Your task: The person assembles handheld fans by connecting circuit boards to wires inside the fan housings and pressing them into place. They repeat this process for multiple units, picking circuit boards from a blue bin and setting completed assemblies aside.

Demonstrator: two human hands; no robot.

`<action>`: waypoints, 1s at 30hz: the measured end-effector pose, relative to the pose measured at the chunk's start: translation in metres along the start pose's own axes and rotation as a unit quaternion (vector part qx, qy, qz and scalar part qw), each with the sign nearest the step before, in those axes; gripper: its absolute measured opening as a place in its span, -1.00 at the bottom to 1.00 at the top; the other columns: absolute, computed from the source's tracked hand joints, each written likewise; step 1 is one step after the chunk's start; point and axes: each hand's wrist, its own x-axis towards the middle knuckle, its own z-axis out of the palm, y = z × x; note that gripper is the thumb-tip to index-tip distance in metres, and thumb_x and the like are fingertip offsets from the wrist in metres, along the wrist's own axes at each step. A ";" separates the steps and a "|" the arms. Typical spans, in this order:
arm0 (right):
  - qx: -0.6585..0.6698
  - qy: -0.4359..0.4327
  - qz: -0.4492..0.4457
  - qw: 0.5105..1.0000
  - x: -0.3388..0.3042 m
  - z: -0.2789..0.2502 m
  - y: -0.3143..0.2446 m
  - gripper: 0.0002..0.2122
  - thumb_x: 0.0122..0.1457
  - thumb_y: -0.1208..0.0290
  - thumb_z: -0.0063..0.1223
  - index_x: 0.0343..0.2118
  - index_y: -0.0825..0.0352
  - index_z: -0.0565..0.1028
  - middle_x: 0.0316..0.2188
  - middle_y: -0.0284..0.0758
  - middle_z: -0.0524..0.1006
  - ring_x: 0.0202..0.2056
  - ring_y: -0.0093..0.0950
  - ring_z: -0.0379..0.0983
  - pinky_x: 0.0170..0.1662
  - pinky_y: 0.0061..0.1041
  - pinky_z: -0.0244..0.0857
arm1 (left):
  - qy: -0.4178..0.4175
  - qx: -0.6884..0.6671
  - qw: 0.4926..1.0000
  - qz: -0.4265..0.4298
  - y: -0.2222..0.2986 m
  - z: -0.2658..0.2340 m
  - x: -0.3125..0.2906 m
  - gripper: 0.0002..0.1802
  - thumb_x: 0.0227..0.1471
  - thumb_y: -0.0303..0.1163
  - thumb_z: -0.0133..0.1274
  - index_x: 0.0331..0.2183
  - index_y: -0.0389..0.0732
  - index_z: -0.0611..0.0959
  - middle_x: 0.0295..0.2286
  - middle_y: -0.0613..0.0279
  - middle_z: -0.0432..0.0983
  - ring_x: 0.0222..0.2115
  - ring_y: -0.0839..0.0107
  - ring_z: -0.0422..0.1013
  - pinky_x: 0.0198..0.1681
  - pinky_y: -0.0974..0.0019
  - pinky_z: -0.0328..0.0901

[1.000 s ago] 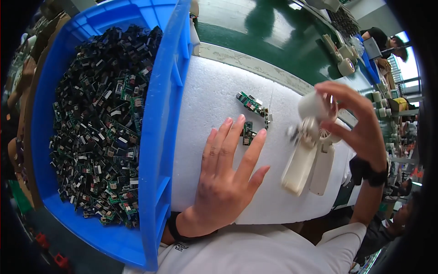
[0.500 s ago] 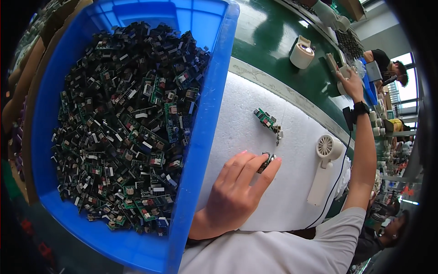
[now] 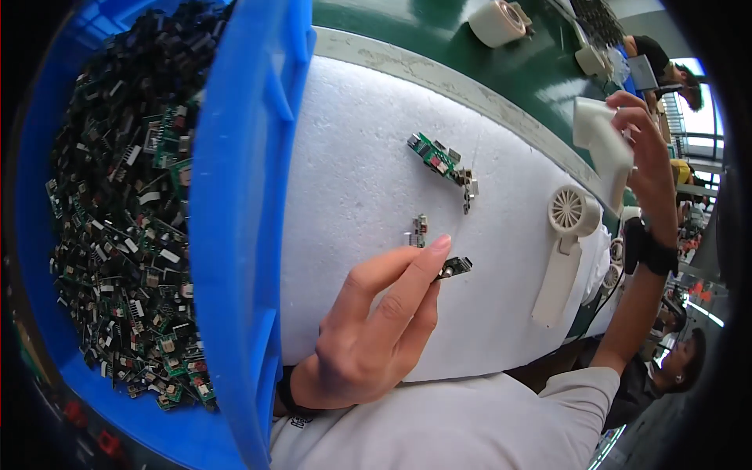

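Note:
Over the white foam sheet [image 3: 345, 157], my left hand [image 3: 372, 329] pinches a small circuit board [image 3: 456, 269] between thumb and fingers. Just beyond those fingertips lies another small board [image 3: 420, 230], partly hidden by the hand. Farther up the sheet, a green circuit board [image 3: 433, 155] touches or overlaps a smaller metal-fitted piece [image 3: 468, 188]; I cannot tell if they are joined. Raised at the right, my right hand [image 3: 648, 153] grips a white plastic fan housing [image 3: 607, 145], slightly blurred. A white handheld fan [image 3: 573, 210] with a round grille lies on the sheet below it.
At the left stands a deep blue bin [image 3: 243, 235] heaped with circuit boards [image 3: 133, 196]. A green work surface [image 3: 392, 19] runs along the far side, bearing a white fan part [image 3: 497, 22]. Other people sit at the right, beyond my right arm.
My right hand has come back from the far green surface with a white fan housing. My left hand has lifted a board off the sheet. The view has shifted rightward.

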 end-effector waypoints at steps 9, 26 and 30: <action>-0.244 -0.128 -0.154 0.949 -0.033 0.078 -0.125 -0.64 -0.15 0.58 0.43 -0.22 0.15 0.67 -0.14 -0.30 0.55 -0.04 -0.24 0.50 -0.10 -0.29 0.48 | -0.037 -0.001 0.997 0.062 -0.019 -0.003 0.001 -0.53 -0.29 -0.85 0.25 -0.25 -0.26 0.69 -0.17 0.00 0.54 -0.27 0.17 0.56 -0.25 0.23 0.49; -0.070 -0.119 -0.081 0.987 -0.067 0.106 -0.137 -0.69 -0.04 0.54 0.39 -0.16 0.30 0.67 -0.58 -0.43 0.51 -0.60 -0.50 0.42 -0.55 -0.51 0.26 | -0.168 -0.170 0.967 0.082 -0.013 -0.006 -0.002 -0.50 -0.28 -0.82 0.26 -0.18 -0.29 0.70 -0.29 -0.11 0.57 -0.41 0.19 0.58 -0.36 0.31 0.49; -0.004 -0.055 -0.035 0.998 -0.063 0.110 -0.136 -0.68 -0.02 0.56 0.38 -0.14 0.28 0.67 -0.58 -0.39 0.54 -0.59 -0.49 0.48 -0.54 -0.52 0.30 | -0.132 -0.193 0.972 -0.014 0.004 -0.006 -0.003 -0.58 -0.31 -0.71 0.33 -0.26 -0.26 0.75 -0.32 0.05 0.63 -0.42 0.26 0.57 -0.36 0.33 0.48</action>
